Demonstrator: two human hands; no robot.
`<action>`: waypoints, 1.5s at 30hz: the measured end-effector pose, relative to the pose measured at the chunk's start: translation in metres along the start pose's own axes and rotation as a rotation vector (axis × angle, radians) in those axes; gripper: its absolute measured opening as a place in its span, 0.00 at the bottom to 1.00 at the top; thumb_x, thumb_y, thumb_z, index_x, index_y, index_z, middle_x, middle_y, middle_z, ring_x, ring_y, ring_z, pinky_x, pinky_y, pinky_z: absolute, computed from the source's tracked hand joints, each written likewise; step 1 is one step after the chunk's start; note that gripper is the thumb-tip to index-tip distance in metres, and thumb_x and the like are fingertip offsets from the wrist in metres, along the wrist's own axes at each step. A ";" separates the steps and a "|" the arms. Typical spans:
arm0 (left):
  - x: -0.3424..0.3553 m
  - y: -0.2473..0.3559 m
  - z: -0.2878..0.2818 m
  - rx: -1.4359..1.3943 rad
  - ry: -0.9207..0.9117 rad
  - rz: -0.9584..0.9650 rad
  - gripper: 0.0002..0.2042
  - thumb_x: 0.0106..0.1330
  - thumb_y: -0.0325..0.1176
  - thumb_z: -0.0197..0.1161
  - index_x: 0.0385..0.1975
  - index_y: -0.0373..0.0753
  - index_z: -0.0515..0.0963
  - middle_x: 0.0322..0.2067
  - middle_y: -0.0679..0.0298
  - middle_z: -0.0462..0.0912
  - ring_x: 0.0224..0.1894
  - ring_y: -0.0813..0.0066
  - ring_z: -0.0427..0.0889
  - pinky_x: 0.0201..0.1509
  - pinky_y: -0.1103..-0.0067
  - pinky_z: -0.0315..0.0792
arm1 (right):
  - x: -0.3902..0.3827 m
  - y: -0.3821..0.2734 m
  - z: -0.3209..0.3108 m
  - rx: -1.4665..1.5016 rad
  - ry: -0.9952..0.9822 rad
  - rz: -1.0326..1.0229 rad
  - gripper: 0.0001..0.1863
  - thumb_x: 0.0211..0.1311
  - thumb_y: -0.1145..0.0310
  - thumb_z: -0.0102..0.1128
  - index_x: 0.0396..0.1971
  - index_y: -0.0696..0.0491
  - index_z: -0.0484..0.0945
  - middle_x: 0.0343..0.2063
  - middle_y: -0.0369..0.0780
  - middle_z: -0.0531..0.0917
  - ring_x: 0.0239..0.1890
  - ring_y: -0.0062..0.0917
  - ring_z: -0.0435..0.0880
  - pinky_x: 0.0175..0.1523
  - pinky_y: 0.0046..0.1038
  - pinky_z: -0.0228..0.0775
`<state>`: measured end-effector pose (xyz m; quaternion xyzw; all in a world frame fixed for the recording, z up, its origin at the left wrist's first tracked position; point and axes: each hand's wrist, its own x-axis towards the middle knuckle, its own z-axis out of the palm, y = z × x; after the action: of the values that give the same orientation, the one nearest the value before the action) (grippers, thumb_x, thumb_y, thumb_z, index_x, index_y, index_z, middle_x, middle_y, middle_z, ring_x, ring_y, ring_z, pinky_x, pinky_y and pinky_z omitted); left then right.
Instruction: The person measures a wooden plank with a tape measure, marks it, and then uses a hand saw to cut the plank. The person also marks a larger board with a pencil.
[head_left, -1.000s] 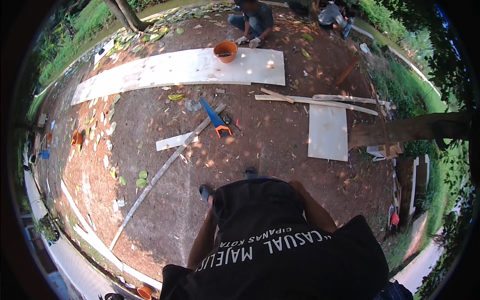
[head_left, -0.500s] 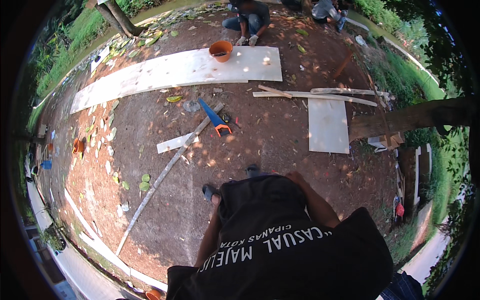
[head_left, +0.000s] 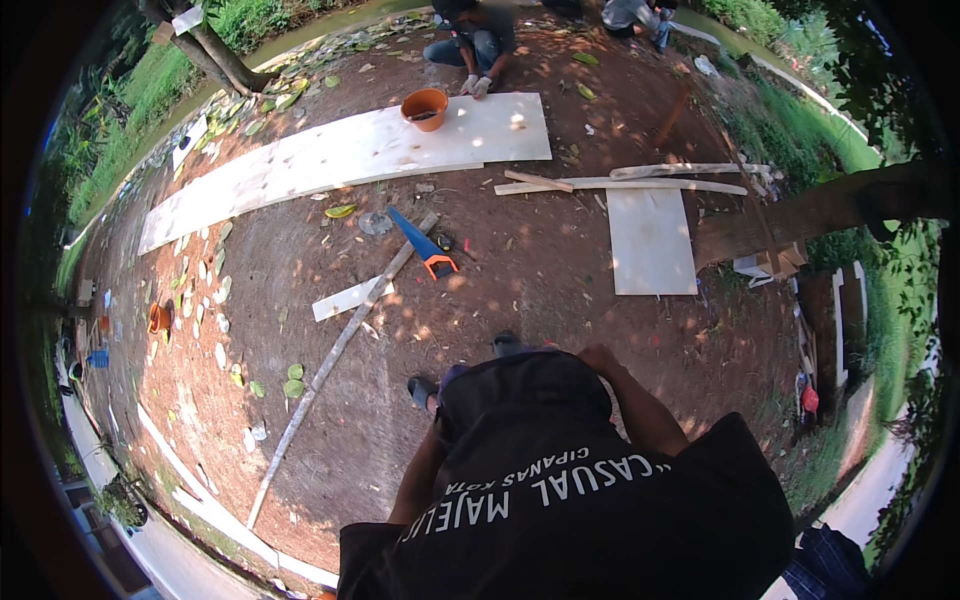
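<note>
My right hand (head_left: 598, 358) shows partly past the front edge of my black shirt (head_left: 560, 470), held close to my body. Its fingers are mostly hidden, and no object can be made out in it. Only the forearm of my left arm (head_left: 420, 478) is visible; the cloth covers that hand. On the dirt ahead of my feet lies a hand saw (head_left: 421, 243) with a blue blade and orange-black handle. Its blade crosses the far end of a long wooden strip (head_left: 325, 370). A short pale board (head_left: 345, 300) lies by that strip.
A long pale plywood sheet (head_left: 300, 165) lies farther off, bearing an orange bucket (head_left: 424, 110). A gloved person (head_left: 472, 50) crouches behind it. To the right are a smaller plywood panel (head_left: 652, 245), wooden battens (head_left: 690, 172) and a tree trunk (head_left: 830, 212).
The view has shifted slightly, so the boards and saw sit a little farther left. My arms keep nearly the same pose, and the saw has not moved on the ground.
</note>
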<state>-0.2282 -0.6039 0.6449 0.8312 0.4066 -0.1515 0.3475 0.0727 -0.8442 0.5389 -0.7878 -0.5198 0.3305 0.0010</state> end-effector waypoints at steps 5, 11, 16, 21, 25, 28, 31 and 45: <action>-0.003 0.007 0.000 0.020 -0.001 0.005 0.21 0.66 0.49 0.59 0.43 0.34 0.82 0.40 0.55 0.87 0.42 0.62 0.86 0.47 0.68 0.77 | -0.001 0.015 0.013 0.006 0.105 -0.024 0.15 0.61 0.57 0.55 0.36 0.48 0.88 0.36 0.48 0.87 0.43 0.42 0.87 0.50 0.43 0.78; -0.004 0.005 0.010 0.049 -0.014 0.007 0.22 0.66 0.51 0.59 0.43 0.35 0.82 0.39 0.55 0.87 0.42 0.61 0.86 0.47 0.67 0.76 | -0.001 0.029 0.035 0.286 0.052 0.171 0.22 0.60 0.54 0.52 0.36 0.57 0.87 0.41 0.52 0.86 0.46 0.49 0.84 0.52 0.47 0.74; -0.005 -0.002 0.014 0.148 -0.025 -0.012 0.23 0.66 0.52 0.59 0.42 0.35 0.82 0.39 0.55 0.87 0.42 0.60 0.86 0.47 0.67 0.76 | -0.010 0.023 0.033 0.125 0.057 0.062 0.17 0.61 0.57 0.53 0.36 0.52 0.87 0.40 0.50 0.86 0.46 0.46 0.85 0.51 0.46 0.76; -0.009 0.008 0.001 0.201 -0.099 0.043 0.18 0.66 0.48 0.59 0.42 0.39 0.82 0.40 0.53 0.87 0.44 0.57 0.86 0.47 0.64 0.76 | -0.021 0.016 0.026 0.014 0.022 0.061 0.14 0.63 0.59 0.54 0.36 0.48 0.87 0.39 0.47 0.87 0.46 0.43 0.86 0.50 0.45 0.77; -0.010 0.002 -0.009 0.138 -0.121 0.118 0.13 0.65 0.42 0.60 0.40 0.41 0.81 0.41 0.52 0.86 0.47 0.53 0.86 0.49 0.62 0.76 | -0.023 0.007 0.023 0.010 -0.009 0.043 0.14 0.63 0.59 0.54 0.37 0.48 0.87 0.39 0.46 0.87 0.45 0.43 0.86 0.50 0.44 0.77; 0.004 -0.012 0.006 0.266 -0.150 0.167 0.13 0.65 0.42 0.59 0.39 0.40 0.81 0.41 0.52 0.86 0.47 0.52 0.86 0.48 0.63 0.76 | -0.017 0.035 0.053 0.071 0.005 0.110 0.14 0.63 0.60 0.54 0.38 0.48 0.87 0.39 0.47 0.87 0.44 0.44 0.86 0.50 0.44 0.77; -0.001 -0.002 0.000 0.304 -0.146 0.084 0.13 0.65 0.41 0.59 0.41 0.40 0.81 0.41 0.52 0.86 0.46 0.50 0.86 0.48 0.62 0.76 | -0.007 0.038 0.064 0.128 0.019 0.114 0.13 0.60 0.60 0.55 0.37 0.48 0.86 0.38 0.48 0.86 0.43 0.45 0.86 0.49 0.43 0.77; -0.008 -0.001 -0.018 0.439 -0.203 0.085 0.18 0.67 0.47 0.57 0.49 0.43 0.81 0.47 0.53 0.85 0.51 0.53 0.85 0.52 0.63 0.76 | 0.002 0.009 0.048 0.126 0.208 -0.072 0.11 0.55 0.59 0.59 0.32 0.48 0.84 0.33 0.47 0.85 0.40 0.45 0.86 0.43 0.45 0.78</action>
<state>-0.2339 -0.5957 0.6611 0.8836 0.2915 -0.3044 0.2039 0.0554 -0.8625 0.4972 -0.7971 -0.5229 0.2787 0.1162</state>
